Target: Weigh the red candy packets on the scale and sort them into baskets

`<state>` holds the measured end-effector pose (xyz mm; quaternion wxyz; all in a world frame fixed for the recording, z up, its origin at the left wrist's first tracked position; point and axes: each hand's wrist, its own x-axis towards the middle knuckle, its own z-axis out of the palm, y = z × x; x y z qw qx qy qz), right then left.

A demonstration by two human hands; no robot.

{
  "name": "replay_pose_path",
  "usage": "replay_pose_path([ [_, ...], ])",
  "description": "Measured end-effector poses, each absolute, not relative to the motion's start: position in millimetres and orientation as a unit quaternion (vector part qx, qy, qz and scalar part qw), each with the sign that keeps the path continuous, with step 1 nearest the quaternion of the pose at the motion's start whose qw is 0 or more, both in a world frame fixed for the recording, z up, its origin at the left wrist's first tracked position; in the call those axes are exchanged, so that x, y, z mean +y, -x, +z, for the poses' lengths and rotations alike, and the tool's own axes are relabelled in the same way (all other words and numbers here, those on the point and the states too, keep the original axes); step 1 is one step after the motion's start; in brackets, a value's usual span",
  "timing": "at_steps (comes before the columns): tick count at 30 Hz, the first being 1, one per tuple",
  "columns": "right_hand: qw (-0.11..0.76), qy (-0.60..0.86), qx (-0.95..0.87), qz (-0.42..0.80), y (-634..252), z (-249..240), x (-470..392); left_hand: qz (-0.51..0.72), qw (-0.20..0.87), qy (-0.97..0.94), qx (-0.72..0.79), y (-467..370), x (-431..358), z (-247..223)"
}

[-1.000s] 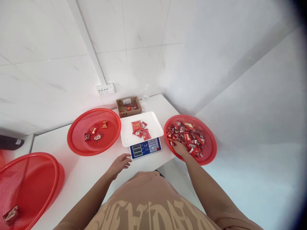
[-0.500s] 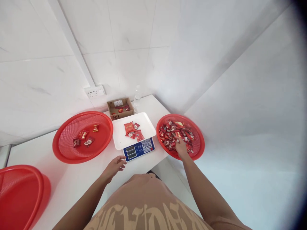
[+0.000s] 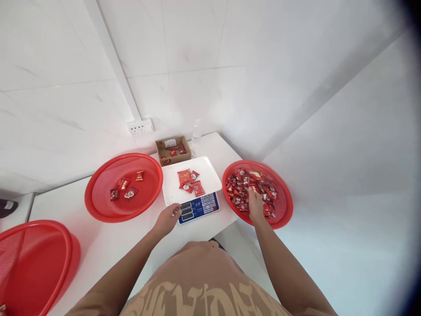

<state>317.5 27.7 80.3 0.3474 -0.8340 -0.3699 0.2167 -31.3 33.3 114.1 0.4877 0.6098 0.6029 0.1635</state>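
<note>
My right hand (image 3: 256,205) reaches into the right red basket (image 3: 287,210), which holds a heap of red-wrapped candies (image 3: 239,182). Its fingers are closed on a wrapped candy among them, and the fingertips are partly hidden. Beside the left front of a digital scale (image 3: 201,208), my left hand (image 3: 167,219) hovers with loosely bent fingers and nothing visible in them. Several candy packets (image 3: 185,177) in red wrappers lie on the scale's white pan (image 3: 171,191).
To the left stands another red basket (image 3: 151,193) with a few wrapped candies (image 3: 123,184). A third red basket (image 3: 36,272) is at the lower left. Behind the scale are a cardboard box (image 3: 166,160) with candies and a clear bottle (image 3: 196,135). Walls border the white table (image 3: 219,147).
The view has shifted left, so everything sits further right. My left hand has come closer to the scale's display, its fingers more bent. My right hand remains in the candy heap.
</note>
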Motion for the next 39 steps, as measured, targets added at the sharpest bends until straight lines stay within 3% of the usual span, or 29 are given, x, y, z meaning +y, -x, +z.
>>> replay_pose_path([
  [4,0.359,0.845,-0.352,0.182,-307.9,75.6,22.9,0.185,0.401,-0.686,0.578,19.6,58.8,113.6],
  [10,0.271,0.809,-0.504,0.136,-299.0,53.5,9.1,0.153,0.263,-0.728,0.615,34.4,97.4,103.7],
  [13,0.255,0.814,-0.504,0.137,-298.4,49.1,7.9,0.103,0.168,-0.691,0.696,63.0,106.5,99.2],
  [22,0.264,0.805,-0.511,0.144,-300.7,47.1,9.7,0.012,0.050,-0.481,0.875,205.2,41.3,103.6],
  [24,0.267,0.803,-0.513,0.144,-300.6,45.8,9.8,-0.009,0.046,-0.418,0.907,242.2,21.7,106.8],
  [29,0.261,0.804,-0.510,0.159,-300.2,47.1,11.4,-0.055,0.151,-0.298,0.941,306.1,-4.1,114.0],
  [36,0.247,0.810,-0.495,0.194,-299.9,52.6,11.9,-0.175,0.136,-0.431,0.874,312.9,8.2,115.8],
  [39,0.248,0.809,-0.499,0.190,-300.9,50.4,11.6,-0.171,0.110,-0.525,0.826,310.5,9.7,114.2],
])
